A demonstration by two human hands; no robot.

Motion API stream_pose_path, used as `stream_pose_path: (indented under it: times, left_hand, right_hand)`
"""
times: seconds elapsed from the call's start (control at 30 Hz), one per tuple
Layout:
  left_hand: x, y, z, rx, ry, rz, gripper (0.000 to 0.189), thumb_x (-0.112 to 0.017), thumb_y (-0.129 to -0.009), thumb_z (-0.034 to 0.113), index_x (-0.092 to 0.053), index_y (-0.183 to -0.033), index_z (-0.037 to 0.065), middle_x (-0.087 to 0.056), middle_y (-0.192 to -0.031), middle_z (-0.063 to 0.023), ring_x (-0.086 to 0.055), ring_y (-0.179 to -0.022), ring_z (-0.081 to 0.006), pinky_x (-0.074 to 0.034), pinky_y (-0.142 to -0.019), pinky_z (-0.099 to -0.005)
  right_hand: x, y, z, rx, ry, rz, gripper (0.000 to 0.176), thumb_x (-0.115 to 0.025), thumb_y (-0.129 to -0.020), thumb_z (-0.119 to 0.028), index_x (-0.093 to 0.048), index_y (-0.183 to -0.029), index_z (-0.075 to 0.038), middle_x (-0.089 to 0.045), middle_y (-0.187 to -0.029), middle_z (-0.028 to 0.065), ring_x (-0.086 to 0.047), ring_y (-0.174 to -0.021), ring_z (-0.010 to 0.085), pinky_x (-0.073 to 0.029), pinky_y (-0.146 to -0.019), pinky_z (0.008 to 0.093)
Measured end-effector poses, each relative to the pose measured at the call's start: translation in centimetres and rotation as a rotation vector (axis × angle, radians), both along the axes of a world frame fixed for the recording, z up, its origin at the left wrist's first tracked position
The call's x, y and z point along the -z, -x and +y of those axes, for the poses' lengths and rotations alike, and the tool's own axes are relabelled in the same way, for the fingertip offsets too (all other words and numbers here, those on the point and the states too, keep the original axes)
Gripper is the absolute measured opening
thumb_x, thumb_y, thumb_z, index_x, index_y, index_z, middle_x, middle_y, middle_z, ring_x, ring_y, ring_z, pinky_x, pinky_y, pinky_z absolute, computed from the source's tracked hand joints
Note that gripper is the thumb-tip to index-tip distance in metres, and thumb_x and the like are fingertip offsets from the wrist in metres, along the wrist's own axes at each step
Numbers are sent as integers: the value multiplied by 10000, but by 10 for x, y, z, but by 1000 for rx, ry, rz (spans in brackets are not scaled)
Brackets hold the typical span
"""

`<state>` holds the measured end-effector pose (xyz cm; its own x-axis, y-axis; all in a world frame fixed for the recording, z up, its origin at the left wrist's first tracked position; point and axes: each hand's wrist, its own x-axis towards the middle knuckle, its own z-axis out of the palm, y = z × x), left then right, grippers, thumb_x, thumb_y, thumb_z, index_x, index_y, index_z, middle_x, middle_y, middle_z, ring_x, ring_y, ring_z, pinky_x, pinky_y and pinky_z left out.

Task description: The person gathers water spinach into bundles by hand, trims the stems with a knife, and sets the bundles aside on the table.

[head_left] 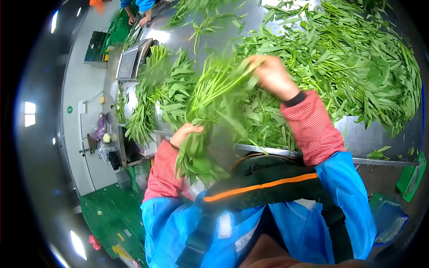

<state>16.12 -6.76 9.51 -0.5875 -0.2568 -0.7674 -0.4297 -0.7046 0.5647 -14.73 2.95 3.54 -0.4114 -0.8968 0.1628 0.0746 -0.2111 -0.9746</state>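
Observation:
My left hand (187,133) is closed around a bunch of water spinach (196,152); its leaves hang down in front of my apron and its pale stems point up and away. My right hand (273,77) pinches stem ends at the upper right of this bunch, slightly blurred by motion. Just beyond my right hand spreads a big loose heap of water spinach (357,67) on the metal table (357,134). To the left of the held bunch, more water spinach (147,100) lies in gathered bundles.
A weighing scale (132,61) stands at the table's left side. Beyond it are another person's hands (144,20) over the table. Green crates (107,212) lie low on the left, with another green crate (412,176) at the right by the table's edge.

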Motion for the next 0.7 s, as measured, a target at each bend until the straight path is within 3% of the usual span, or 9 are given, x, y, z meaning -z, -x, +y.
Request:
stream_pose_path:
  times: [0.03, 0.1, 0.2, 0.27, 0.33, 0.43, 0.5, 0.6, 0.7]
  left_hand:
    - [0, -6, 5, -25, -7, 25, 288, -615, -822, 187, -559, -1042, 10, -563, -828, -88, -536, -712, -211, -464, -658, -371]
    - [-2, -13, 7, -58, -10, 77, 300, -604, -818, 183, -550, -1048, 0, -541, -840, -93, -506, -731, -208, -435, -647, -352]
    - [28, -47, -8, -80, -73, 48, 274, -558, -831, 226, -555, -973, -8, -515, -814, -101, -492, -737, -209, -413, -668, -336]
    - [22, -31, 4, -152, -161, 184, 256, -554, -841, 227, -559, -955, -2, -508, -798, -100, -504, -738, -212, -435, -690, -359]
    - [12, -10, 16, -159, -261, 316, 285, -560, -832, 247, -535, -987, 9, -466, -804, -80, -469, -755, -195, -415, -698, -349]
    - [25, -9, 17, -84, -345, 352, 327, -573, -819, 250, -512, -1044, 22, -468, -845, -83, -476, -786, -211, -417, -719, -355]
    - [21, -8, 19, -99, -316, 324, 327, -576, -817, 236, -503, -1049, 17, -465, -838, -90, -476, -768, -225, -414, -707, -363]
    - [16, -13, 21, -98, -335, 341, 316, -569, -812, 223, -498, -1044, 21, -448, -827, -89, -455, -746, -218, -397, -670, -353]
    - [13, -25, 17, -171, -370, 396, 301, -560, -804, 222, -495, -1028, 31, -418, -809, -75, -419, -721, -198, -376, -645, -334]
  right_hand:
    - [-17, 18, 12, 45, -199, -205, 226, -551, -919, -186, -642, -1091, -72, -620, -690, -17, -511, -527, 61, -392, -461, 202]
    - [1, 48, 22, -158, 79, -583, 211, -523, -941, -186, -650, -1037, -47, -499, -598, -60, -380, -461, 17, -299, -413, 168]
    - [-7, 30, 33, -14, -183, -429, 217, -529, -948, -209, -651, -994, -36, -408, -558, -88, -329, -436, 17, -262, -401, 181]
    - [-16, 1, 30, -28, -226, -83, 302, -605, -910, -313, -650, -984, -24, -508, -634, -51, -437, -523, 39, -352, -471, 194]
    - [-29, -26, 20, -137, -364, -6, 508, -645, -874, -373, -577, -1141, 53, -619, -813, 30, -558, -645, 113, -470, -601, 258]
    - [-27, -47, 4, -88, -354, 588, 493, -679, -837, -282, -550, -1156, 71, -663, -851, 105, -620, -691, 166, -495, -626, 305]
    - [31, -41, -24, 65, 33, 240, 327, -628, -875, -224, -586, -1089, 21, -649, -758, 83, -610, -632, 177, -495, -605, 302]
    - [15, 14, -4, 53, -135, -559, 163, -593, -911, -233, -562, -893, -74, -479, -598, -18, -449, -488, 88, -372, -481, 209]
    - [29, 58, 15, -46, 191, -893, 266, -553, -943, -213, -426, -722, -137, -350, -551, -74, -306, -432, 49, -266, -419, 189]
